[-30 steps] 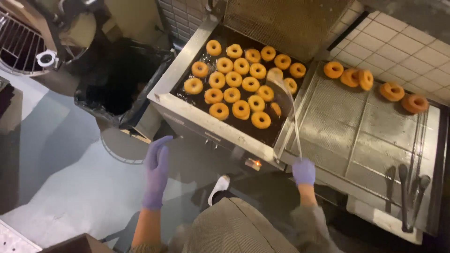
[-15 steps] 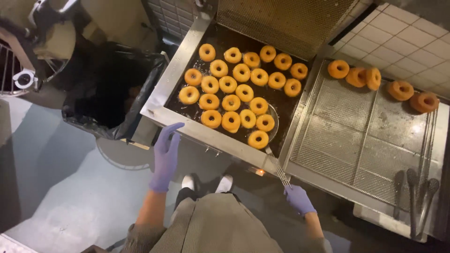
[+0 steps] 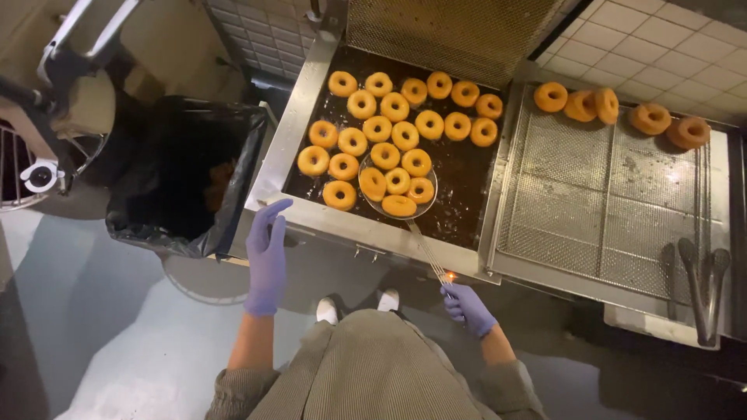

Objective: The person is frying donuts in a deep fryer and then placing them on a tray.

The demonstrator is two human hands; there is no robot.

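Many golden doughnuts (image 3: 389, 117) float in dark oil in a steel fryer (image 3: 296, 117). My right hand (image 3: 467, 307), in a purple glove, grips the handle of a round wire skimmer (image 3: 424, 249). The skimmer's basket lies under several doughnuts (image 3: 397, 187) near the fryer's front. My left hand (image 3: 267, 253), also gloved, hangs open in the air just before the fryer's front left rim, holding nothing.
A perforated steel draining tray (image 3: 599, 210) sits right of the fryer, with several doughnuts (image 3: 615, 109) along its far edge. Metal tongs (image 3: 700, 288) lie at its right front. A bin with a black bag (image 3: 187, 171) stands left of the fryer.
The skimmer's basket has gone into the oil under several front doughnuts. My right hand has shifted down and right along the handle, and my left hand has risen toward the fryer rim.
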